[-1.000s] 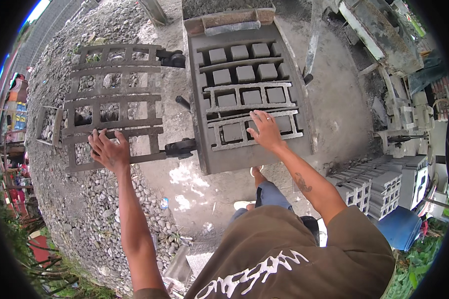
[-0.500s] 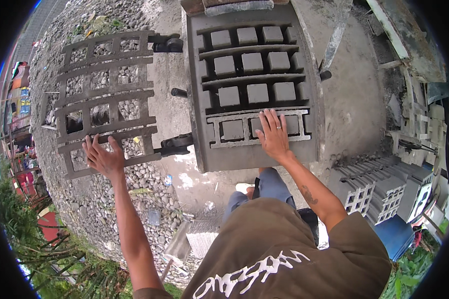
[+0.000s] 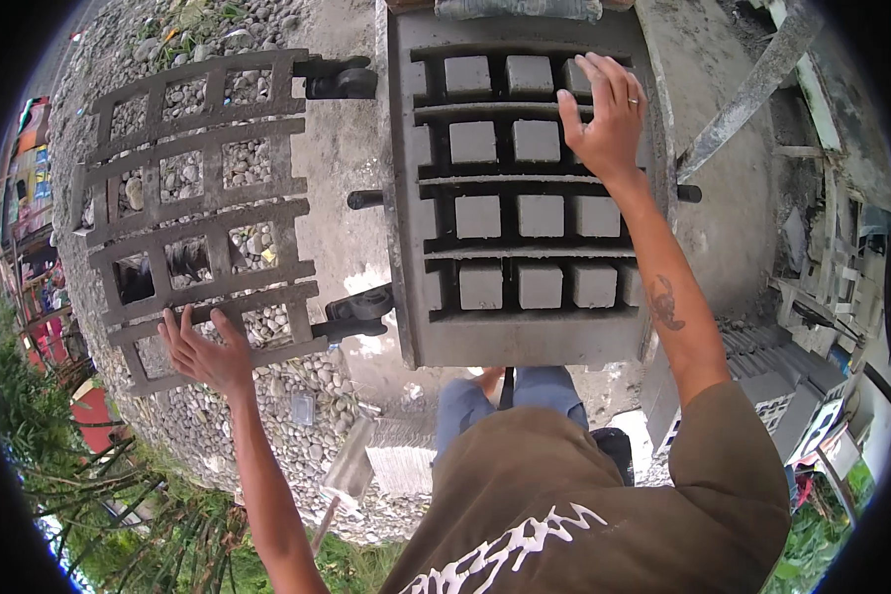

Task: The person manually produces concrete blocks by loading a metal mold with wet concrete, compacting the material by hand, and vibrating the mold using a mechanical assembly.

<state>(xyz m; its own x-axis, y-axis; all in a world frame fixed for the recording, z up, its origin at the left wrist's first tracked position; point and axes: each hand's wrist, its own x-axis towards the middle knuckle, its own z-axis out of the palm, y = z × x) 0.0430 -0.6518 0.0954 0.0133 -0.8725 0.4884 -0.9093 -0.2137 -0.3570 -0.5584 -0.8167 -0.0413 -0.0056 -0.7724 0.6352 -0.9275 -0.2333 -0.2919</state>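
Note:
A grey metal block mould stands before me, its square cores set in rows of three with dark slots around them. My right hand is over the far right core, fingers spread and holding nothing; whether the fingertips touch it I cannot tell. To the left, a grid-shaped metal lid lies swung out on its hinges above the pebbles. My left hand rests on its nearest bars with fingers apart.
Pebbles cover the ground at left. A slanted metal bar rises to the right of the mould, above a side peg. Grey hollow blocks are stacked at the lower right. A roller-like piece lies at the mould's far edge.
My right hand has moved from the nearest row to the far right core. The pale frame-shaped piece in the nearest row no longer shows; dark slots appear there. My left hand stays on the lid.

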